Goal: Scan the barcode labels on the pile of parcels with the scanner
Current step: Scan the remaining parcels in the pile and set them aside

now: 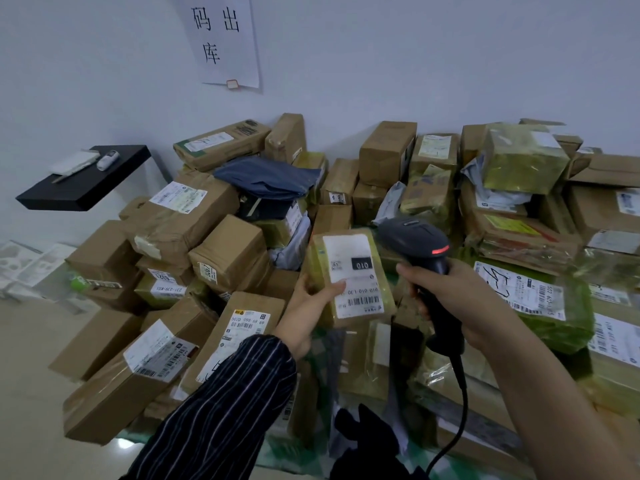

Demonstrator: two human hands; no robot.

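Scanner (pixel 415 242) grip hidden in right hand (pixel 460 303) — cable (pixel 462 386) cut off.

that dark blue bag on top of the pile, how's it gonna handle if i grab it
The dark blue bag looks floppy: it sags and creases across the pile. Its smooth plastic skin may be slippery. Probably light, since it lies thin.

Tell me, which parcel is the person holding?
The small yellow-taped parcel with the white label marked 010, gripped by the left hand next to the scanner; the others lie in the pile.
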